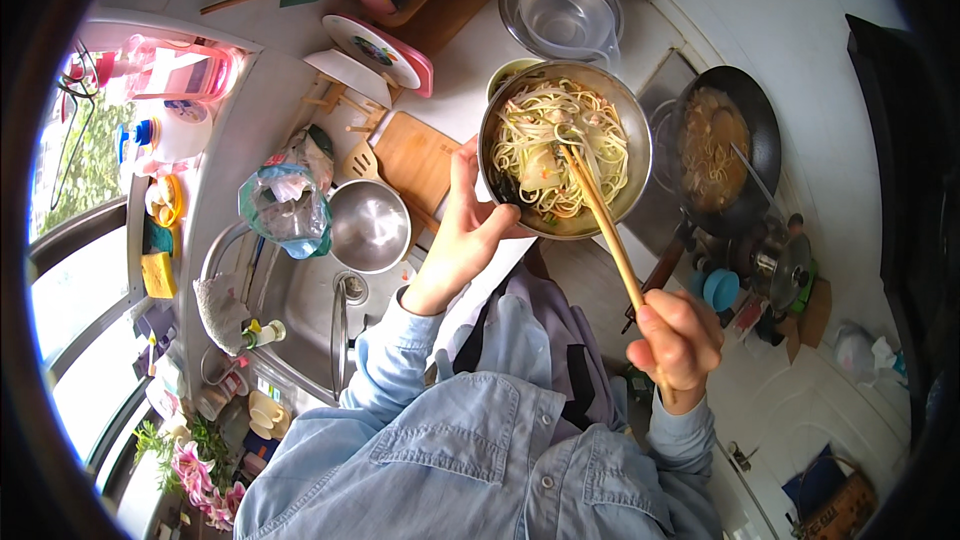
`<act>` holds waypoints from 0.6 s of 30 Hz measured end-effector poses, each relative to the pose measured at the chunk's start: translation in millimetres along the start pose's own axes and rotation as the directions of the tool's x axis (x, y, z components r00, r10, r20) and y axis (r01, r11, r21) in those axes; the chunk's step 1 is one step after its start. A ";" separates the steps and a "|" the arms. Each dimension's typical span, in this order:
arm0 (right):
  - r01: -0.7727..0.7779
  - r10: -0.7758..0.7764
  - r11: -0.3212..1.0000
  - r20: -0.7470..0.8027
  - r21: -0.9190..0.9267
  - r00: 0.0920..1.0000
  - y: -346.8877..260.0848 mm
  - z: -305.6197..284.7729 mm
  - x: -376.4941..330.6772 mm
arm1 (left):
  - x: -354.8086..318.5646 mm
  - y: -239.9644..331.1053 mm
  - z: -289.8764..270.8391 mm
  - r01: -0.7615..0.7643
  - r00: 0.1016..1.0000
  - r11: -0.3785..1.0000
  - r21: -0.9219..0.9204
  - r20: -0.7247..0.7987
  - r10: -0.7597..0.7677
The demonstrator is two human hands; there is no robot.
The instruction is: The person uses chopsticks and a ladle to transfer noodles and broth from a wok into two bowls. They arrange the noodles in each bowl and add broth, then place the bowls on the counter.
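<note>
My left hand grips the rim of a metal bowl, thumb over the near edge and fingers beneath. Noodles in broth with bits of vegetable fill the bowl. From the right, my right hand is closed around a pair of long wooden chopsticks. Their tips sit among the noodles near the middle of the bowl. To the right of the bowl, a black wok on the stove holds brown broth with some noodles, and a utensil handle leans out of it.
A sink with a steel bowl lies to the left, beside a wooden cutting board and a bag-lined strainer. Nested basins stand beyond the noodle bowl. The wok's handle points toward me, near a lidded pot.
</note>
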State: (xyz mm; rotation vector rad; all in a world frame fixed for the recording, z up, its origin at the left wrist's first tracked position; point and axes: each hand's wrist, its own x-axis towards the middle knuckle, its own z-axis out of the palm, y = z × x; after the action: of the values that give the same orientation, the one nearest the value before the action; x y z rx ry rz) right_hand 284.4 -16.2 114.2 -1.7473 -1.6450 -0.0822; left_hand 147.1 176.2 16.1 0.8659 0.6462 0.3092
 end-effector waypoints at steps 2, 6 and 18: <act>-0.177 0.196 0.973 -0.122 0.148 0.973 3.0 2.4 -14.4 | -1.9 0.7 1.1 0.028 1.000 0.998 0.059 -0.013 -0.027; -0.554 0.768 0.617 -0.274 0.559 0.579 6.2 15.9 -17.2 | 1.9 -3.3 -1.6 0.010 1.000 1.000 0.025 0.007 -0.010; -0.538 0.775 0.619 -0.333 0.573 0.537 13.4 17.3 -14.8 | 7.5 -11.6 -16.4 0.000 1.000 1.000 -0.009 -0.015 0.000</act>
State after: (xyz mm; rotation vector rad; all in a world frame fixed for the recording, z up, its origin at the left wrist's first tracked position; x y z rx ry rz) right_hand 286.4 -18.4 87.9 -1.6859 -0.4223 0.1088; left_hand 142.3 182.7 -3.8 0.8558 0.6580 0.3185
